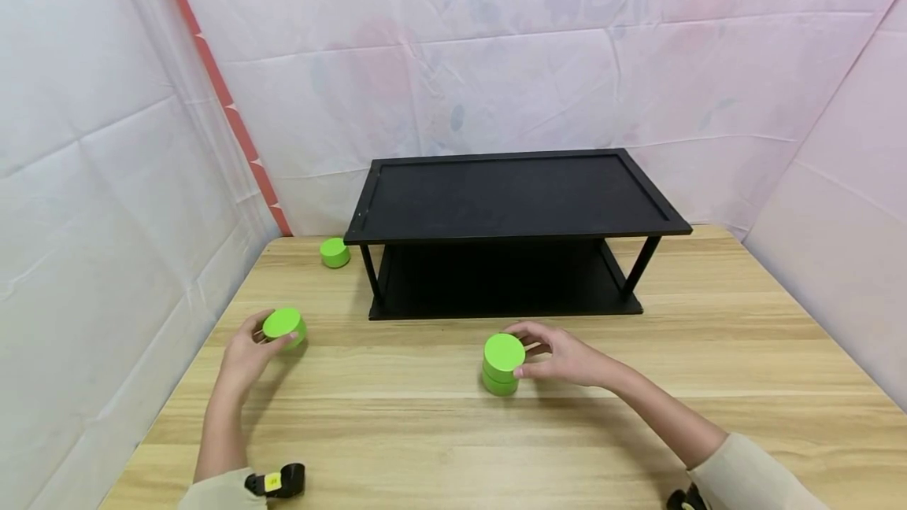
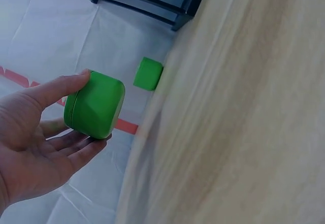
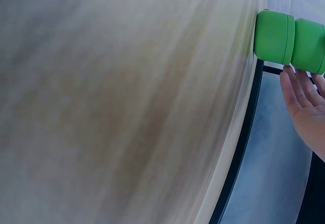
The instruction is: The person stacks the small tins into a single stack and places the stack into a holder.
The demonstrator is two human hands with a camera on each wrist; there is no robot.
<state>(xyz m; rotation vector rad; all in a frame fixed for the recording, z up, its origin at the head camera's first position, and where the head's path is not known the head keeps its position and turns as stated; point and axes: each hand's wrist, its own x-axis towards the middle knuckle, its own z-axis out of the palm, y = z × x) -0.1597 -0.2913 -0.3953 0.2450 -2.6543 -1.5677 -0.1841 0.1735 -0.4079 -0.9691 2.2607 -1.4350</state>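
My left hand (image 1: 244, 356) holds a round green lidded tin (image 1: 284, 324) between thumb and fingers, raised over the left side of the table. A seam runs round this tin (image 2: 96, 104) in the left wrist view. Near the table's middle, two like green tins are stacked, the lower tin (image 1: 499, 386) standing on the wood. On it sits the upper tin (image 1: 505, 354), which my right hand (image 1: 563, 356) grips from the right with thumb in front and fingers behind. Fingertips (image 3: 288, 70) show at the stack in the right wrist view; the thumb is hidden there.
Another green tin (image 1: 335, 252) stands at the back left of the wooden table (image 1: 425, 447). A black two-level rack (image 1: 517, 195) occupies the back middle, its lower shelf (image 1: 496, 278) in shadow. White sheeting (image 1: 106, 179) hangs round the table's back and sides.
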